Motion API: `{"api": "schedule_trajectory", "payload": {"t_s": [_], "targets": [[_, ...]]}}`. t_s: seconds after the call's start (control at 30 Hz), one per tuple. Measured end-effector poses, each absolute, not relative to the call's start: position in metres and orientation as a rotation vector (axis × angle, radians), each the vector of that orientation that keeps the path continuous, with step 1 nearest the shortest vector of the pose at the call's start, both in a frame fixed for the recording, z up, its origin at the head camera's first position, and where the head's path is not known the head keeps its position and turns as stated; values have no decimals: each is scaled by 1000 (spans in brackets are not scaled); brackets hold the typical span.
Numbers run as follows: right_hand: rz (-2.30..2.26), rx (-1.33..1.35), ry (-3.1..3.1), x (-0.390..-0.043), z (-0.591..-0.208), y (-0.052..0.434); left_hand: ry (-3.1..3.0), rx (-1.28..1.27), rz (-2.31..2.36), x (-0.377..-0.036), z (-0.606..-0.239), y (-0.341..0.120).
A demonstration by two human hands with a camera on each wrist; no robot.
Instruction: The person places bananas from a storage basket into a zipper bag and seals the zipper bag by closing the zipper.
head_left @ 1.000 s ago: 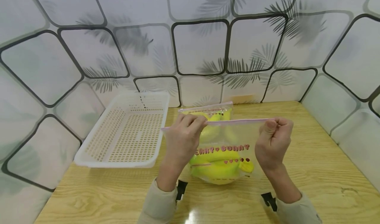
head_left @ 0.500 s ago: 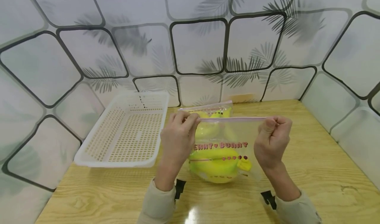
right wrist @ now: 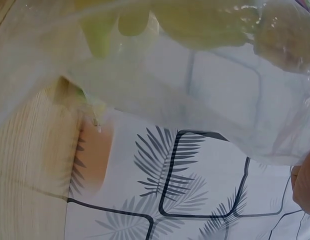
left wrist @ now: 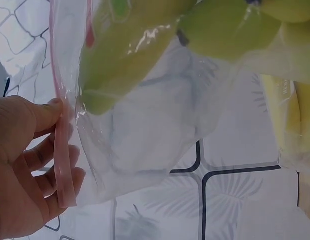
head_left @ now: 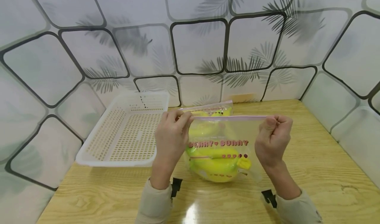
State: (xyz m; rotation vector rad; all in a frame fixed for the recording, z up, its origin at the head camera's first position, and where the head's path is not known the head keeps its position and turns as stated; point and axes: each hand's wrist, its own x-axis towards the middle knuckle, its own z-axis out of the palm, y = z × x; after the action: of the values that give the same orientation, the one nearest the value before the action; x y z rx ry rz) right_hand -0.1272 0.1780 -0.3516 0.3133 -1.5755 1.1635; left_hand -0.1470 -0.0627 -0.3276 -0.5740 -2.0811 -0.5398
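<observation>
From the head view, both hands hold a clear zip bag (head_left: 221,144) upright above the near middle of the wooden table (head_left: 311,171). The left hand (head_left: 170,140) pinches the bag's top left corner with curled fingers and thumb; the right hand (head_left: 273,141) pinches the top right corner the same way, so the pink seal strip runs taut between them. Yellow bananas (head_left: 215,164) sit in the bag's bottom. Behind it, farther back, lies a second bag of bananas (head_left: 212,109). A white perforated basket (head_left: 98,158) stands to the left, just beside the left hand.

In the left wrist view, the left hand (left wrist: 25,170) has thumb and fingers closed on the pink seal strip (left wrist: 64,170), with the green-yellow bananas (left wrist: 135,45) hanging inside the clear film.

The right wrist view shows the bag (right wrist: 205,90) close up and blurred; only an edge of the right hand (right wrist: 306,185) appears, its grip unreadable here.
</observation>
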Motion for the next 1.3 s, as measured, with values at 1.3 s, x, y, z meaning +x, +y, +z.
{"api": "schedule_trajectory", "payload": {"t_s": [1.3], "targets": [[1261, 178, -1572, -135, -356, 192, -2132, -519, -735, -153, -324, -98]]}}
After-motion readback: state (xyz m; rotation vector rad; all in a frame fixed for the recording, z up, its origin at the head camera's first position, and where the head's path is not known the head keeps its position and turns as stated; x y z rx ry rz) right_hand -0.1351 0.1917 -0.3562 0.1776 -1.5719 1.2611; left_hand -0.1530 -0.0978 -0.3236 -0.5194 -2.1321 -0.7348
